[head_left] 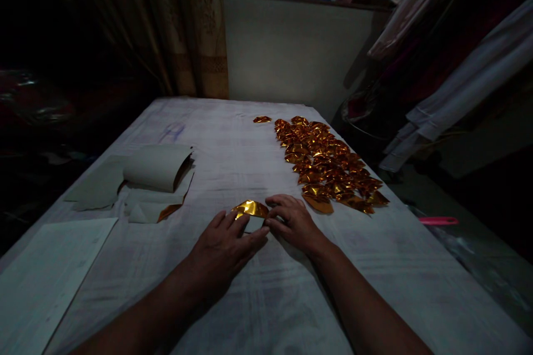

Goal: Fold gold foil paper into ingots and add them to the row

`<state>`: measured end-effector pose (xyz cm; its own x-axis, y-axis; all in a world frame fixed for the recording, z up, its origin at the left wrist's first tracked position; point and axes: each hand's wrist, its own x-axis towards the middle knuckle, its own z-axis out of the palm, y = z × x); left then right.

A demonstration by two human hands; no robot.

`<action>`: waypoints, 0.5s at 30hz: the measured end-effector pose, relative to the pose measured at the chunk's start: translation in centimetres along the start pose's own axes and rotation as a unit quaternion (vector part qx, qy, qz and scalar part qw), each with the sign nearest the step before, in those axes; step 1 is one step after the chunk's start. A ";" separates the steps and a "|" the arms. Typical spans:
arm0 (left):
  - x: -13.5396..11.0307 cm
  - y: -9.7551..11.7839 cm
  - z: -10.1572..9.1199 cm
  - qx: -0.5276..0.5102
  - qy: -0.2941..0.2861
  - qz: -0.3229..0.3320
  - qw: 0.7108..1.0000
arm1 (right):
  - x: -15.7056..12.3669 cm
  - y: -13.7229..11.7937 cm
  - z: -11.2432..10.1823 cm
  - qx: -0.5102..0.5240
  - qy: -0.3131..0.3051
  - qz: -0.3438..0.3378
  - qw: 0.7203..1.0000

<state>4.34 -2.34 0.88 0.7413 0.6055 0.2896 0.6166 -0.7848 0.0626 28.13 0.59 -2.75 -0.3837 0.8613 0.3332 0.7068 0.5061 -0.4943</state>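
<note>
A small piece of gold foil paper (251, 209), partly folded with its white back showing, lies on the cloth-covered table (258, 294). My left hand (225, 247) lies over its near left side, fingers pressed down on the paper. My right hand (293, 221) pinches its right edge with curled fingers. Both hands touch the same piece.
Several folded gold foil pieces (328, 165) lie in rows at the right of the table. A stack of grey-backed foil sheets (156, 177) with one curled sheet sits at the left. A pale flat sheet (45, 277) lies at the near left. Curtain and hanging clothes stand behind.
</note>
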 end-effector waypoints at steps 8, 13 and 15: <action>-0.2 -0.2 0.3 0.003 -0.024 -0.007 1.000 | 0.0 -0.1 -0.4 0.044 -0.001 0.009 0.999; -0.2 -0.1 0.1 0.001 -0.030 -0.009 0.999 | 0.0 0.3 -0.4 0.104 0.039 0.029 0.993; -0.1 -0.1 -0.1 0.003 -0.032 -0.007 0.999 | 0.0 0.2 -0.2 0.084 0.043 0.032 0.995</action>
<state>4.18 -2.36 0.92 0.7476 0.6241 0.2270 0.6286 -0.7753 0.0611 28.40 0.71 -2.72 -0.2829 0.8888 0.3606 0.6167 0.4565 -0.6413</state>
